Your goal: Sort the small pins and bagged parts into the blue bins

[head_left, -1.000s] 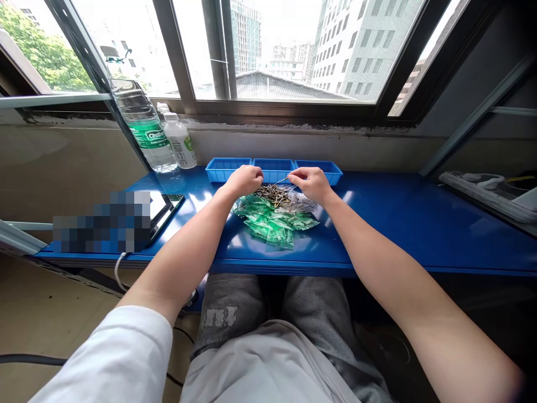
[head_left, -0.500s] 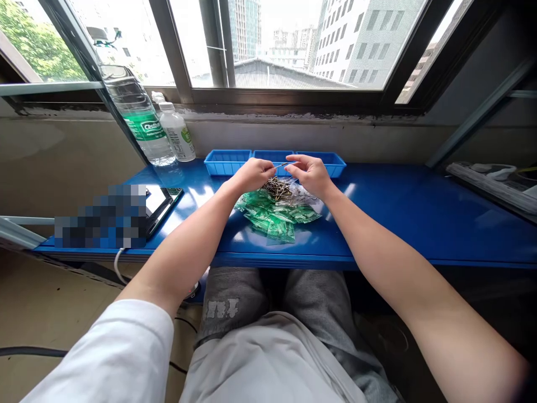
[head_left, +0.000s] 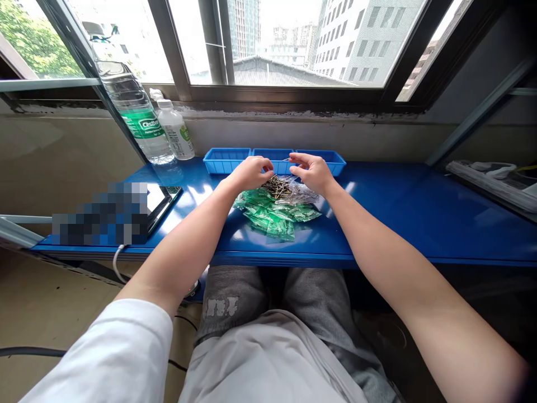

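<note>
Since your right hand (head_left: 314,172) seems to pinch only a thin piece (head_left: 286,160), a weak grip could drop it among the clear bags (head_left: 305,193) or into the middle blue bin (head_left: 262,153). Your left hand (head_left: 250,172) has its fingers curled in; whether they pinch anything, you can't really tell at this size. Sweeping it too low could scatter the metal pile (head_left: 279,188) over the desk (head_left: 403,212). That pile lies between and just below your hands, nearer the desk's far edge than the green packets (head_left: 272,219).
</note>
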A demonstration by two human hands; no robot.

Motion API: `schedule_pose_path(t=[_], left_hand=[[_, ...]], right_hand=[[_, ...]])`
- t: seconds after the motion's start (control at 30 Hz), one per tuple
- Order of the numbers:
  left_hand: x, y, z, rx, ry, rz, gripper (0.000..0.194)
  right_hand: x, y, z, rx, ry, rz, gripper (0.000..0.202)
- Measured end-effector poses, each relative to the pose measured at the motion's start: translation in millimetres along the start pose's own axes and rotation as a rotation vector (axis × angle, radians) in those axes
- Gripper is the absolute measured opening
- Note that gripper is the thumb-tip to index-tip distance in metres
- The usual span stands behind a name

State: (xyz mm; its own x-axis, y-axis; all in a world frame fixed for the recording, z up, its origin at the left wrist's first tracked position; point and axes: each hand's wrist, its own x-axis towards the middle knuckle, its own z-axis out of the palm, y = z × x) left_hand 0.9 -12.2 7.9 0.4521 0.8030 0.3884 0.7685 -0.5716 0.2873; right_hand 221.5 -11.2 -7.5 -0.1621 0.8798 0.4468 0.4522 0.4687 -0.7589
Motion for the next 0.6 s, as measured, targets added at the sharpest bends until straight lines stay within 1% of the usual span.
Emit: schedule_pose_path(t=[0.2, 0.3, 0.37, 0.47, 0.6], left_hand=[[-0.3, -2.3, 1.3, 0.011, -0.13, 0.039, 0.03], [1.0, -3.2, 2.3, -0.002, -0.159, 0.05, 0.029], [1.4, -2.7, 2.3, -0.006, -0.162, 0.048, 0.028], [1.4, -1.8, 2.3, -0.014, -0.153, 0.046, 0.026], [1.8, -2.1, 3.8, -0.025, -0.144, 0.049, 0.022]], right_hand=[[7.4, 11.7, -12.5, -0.389, 0.16, 0.095, 0.063], [8.2, 18.1, -16.4, -0.526, 0.214, 0.137, 0.07], [7.9, 20.6, -17.3, -0.584, 0.215, 0.188, 0.074], [7.0, 21.4, -17.4, -0.65, 0.174, 0.268, 0.079], [6.6, 22.0, -17.3, -0.714, 0.114, 0.311, 0.077]])
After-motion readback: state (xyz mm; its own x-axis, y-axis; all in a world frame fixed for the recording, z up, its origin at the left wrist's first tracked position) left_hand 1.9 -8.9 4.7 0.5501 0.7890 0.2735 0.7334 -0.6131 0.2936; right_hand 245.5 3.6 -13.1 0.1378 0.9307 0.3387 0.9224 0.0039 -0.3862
